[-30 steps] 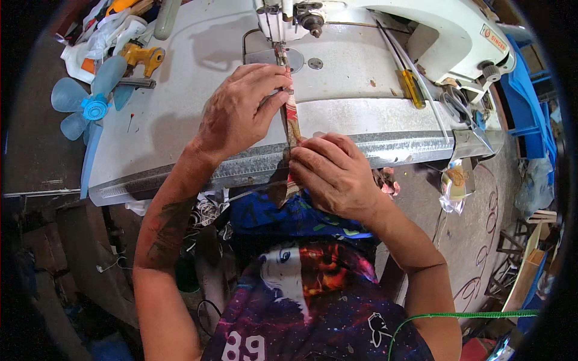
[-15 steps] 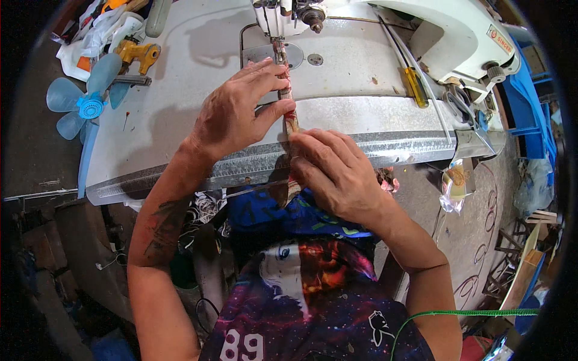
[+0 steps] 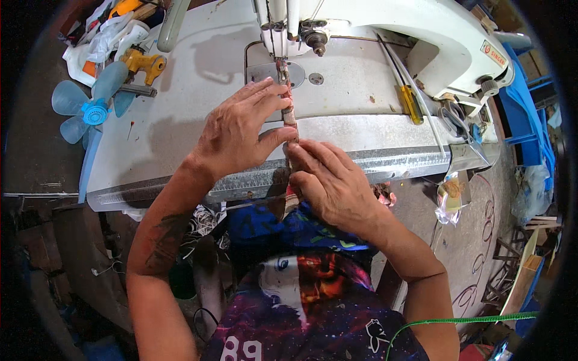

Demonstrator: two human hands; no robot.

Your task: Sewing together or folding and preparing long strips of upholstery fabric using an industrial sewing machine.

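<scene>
A narrow folded strip of red-and-beige patterned fabric (image 3: 288, 117) runs from under the sewing machine's presser foot (image 3: 281, 65) toward me, its loose end hanging over the table edge at my lap. My left hand (image 3: 238, 129) lies beside it from the left, fingers stretched out, fingertips resting on the strip and thumb apart from them, touching it lower down. Just nearer to me, my right hand (image 3: 337, 183) pinches the strip between thumb and fingers, close to the left thumb. The stitching point is partly hidden by the machine's foot.
A metal ruler (image 3: 391, 157) spans the table's front edge. To the right lie a yellow-handled screwdriver (image 3: 412, 105) and scissors (image 3: 457, 123). Blue fan blades (image 3: 95, 111) and a yellow tool (image 3: 144, 65) are at the left. A green cord (image 3: 469, 319) crosses at lower right.
The view has tilted, so the table sits lower in the picture. My right hand has slid forward along the strip, closer to my left thumb. My left hand stays at the strip.
</scene>
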